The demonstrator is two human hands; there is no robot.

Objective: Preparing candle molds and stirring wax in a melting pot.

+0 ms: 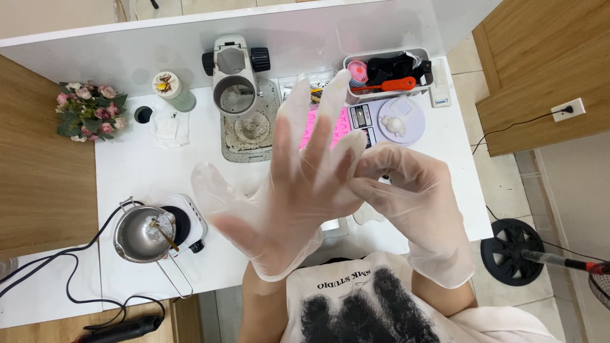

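Pinching the little-finger tip of the clear disposable glove (286, 209), the right hand (406, 197) sat just right of the left hand (298, 184), whose spread fingers pointed up, away from the person.

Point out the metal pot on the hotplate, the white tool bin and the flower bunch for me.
metal pot (141, 234), head view, on its inner bowl.
white tool bin (386, 58), head view, on its near rim.
flower bunch (89, 111), head view, on the pink blooms.
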